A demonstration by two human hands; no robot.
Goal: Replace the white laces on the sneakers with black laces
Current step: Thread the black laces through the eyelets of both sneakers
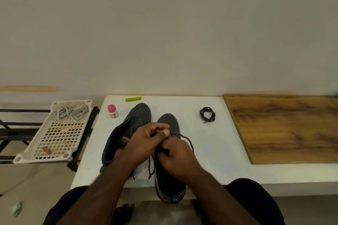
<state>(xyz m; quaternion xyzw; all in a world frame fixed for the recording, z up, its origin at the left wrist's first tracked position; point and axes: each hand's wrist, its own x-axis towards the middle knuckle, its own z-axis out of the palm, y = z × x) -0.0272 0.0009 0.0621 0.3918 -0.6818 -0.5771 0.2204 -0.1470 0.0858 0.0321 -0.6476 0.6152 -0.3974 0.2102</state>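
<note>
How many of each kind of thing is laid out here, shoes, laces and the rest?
Dark sneakers: 2, left sneaker and right sneaker
Black laces: 2, coiled lace and lace being worked
White laces: 2 bundles, both in the tray
Perforated tray: 1
Pink-capped bottle: 1
Green clip: 1
Total: 9

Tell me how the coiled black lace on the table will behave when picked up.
The coiled black lace looks thin and light, so it should lift easily. It is loosely wound with an end sticking out, so it will probably flop and uncoil.
</note>
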